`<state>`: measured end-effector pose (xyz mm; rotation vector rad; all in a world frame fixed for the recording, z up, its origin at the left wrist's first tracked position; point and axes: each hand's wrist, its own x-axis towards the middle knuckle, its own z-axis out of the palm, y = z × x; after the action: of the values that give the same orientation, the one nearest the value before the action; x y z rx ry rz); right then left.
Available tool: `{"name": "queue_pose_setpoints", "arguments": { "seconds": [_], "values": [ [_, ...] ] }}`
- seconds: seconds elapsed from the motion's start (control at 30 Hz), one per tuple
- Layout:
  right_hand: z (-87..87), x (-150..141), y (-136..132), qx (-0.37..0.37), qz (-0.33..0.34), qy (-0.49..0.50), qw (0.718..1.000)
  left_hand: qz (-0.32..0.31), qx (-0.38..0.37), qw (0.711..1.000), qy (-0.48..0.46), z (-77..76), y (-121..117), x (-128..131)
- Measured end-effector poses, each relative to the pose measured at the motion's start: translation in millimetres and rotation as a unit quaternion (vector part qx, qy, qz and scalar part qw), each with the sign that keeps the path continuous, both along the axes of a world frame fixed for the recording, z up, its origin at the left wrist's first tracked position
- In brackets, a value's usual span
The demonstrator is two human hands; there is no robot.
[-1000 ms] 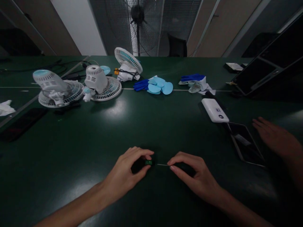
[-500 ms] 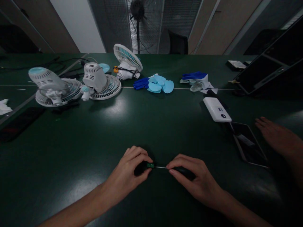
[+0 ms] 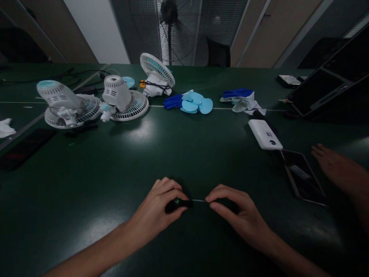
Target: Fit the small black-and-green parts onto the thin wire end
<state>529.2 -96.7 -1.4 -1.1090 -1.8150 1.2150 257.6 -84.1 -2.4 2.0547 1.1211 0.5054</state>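
Note:
On the dark green table (image 3: 115, 177) near the front edge, my left hand (image 3: 157, 209) is closed around the black handle of a small screwdriver (image 3: 180, 203) with a green band. Its thin metal shaft runs to the right. My right hand (image 3: 233, 213) pinches the far end of that shaft between thumb and forefinger. Both hands rest low on the table top, a few centimetres apart.
Three white and light-blue desk fans (image 3: 123, 98) lie at the back left, with loose blue fan blades (image 3: 197, 104) and blue gloves (image 3: 238, 96) behind. A white power bank (image 3: 265, 134) and a dark phone (image 3: 302, 177) lie right. Another person's hand (image 3: 334, 165) rests at the right edge.
My left hand has turned the screwdriver handle slightly, so the green band shows less. The other person's hand has drawn back a little to the right.

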Motion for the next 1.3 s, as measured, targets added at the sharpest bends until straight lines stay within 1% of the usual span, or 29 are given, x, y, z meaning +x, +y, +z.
{"name": "queue_pose_setpoints", "arguments": {
  "seconds": [0.17,0.27,0.4,0.47,0.57,0.67,0.77,0.83,0.93,1.13,1.3],
  "values": [
    [2.5,0,0,-0.001,-0.004,-0.013,1.000,-0.007,0.000,1.000,0.012,1.6,1,1],
    [3.6,0,0,0.002,-0.008,-0.019,1.000,-0.024,0.011,0.999,0.019,0.9,-2,-4],
    [3.2,1,1,0.002,-0.009,-0.020,1.000,-0.061,0.005,0.998,0.017,-2.7,-10,-24],
    [3.4,2,1,-0.001,-0.009,-0.025,1.000,-0.055,0.000,0.998,0.023,-5.0,-10,-42],
    [4.4,2,1,-0.007,-0.008,-0.028,1.000,0.002,0.020,0.998,0.057,-6.4,5,-79],
    [4.3,3,0,-0.008,-0.004,-0.026,1.000,0.093,0.058,0.990,0.088,-2.6,33,-123],
    [3.4,3,0,-0.009,-0.001,-0.031,0.999,0.174,0.058,0.976,0.119,5.0,58,-165],
    [3.1,3,0,-0.011,-0.004,-0.036,0.999,0.211,0.050,0.966,0.140,9.7,66,-187],
    [2.9,4,-1,-0.016,-0.005,-0.038,0.999,0.236,0.040,0.957,0.165,12.6,67,-209],
    [0.0,5,-1,-0.012,0.004,-0.035,0.999,0.273,0.038,0.943,0.185,11.3,65,-238],
    [0.5,5,1,-0.005,-0.002,-0.032,0.999,0.320,-0.007,0.929,0.188,21.4,59,-259]
  ]
}}
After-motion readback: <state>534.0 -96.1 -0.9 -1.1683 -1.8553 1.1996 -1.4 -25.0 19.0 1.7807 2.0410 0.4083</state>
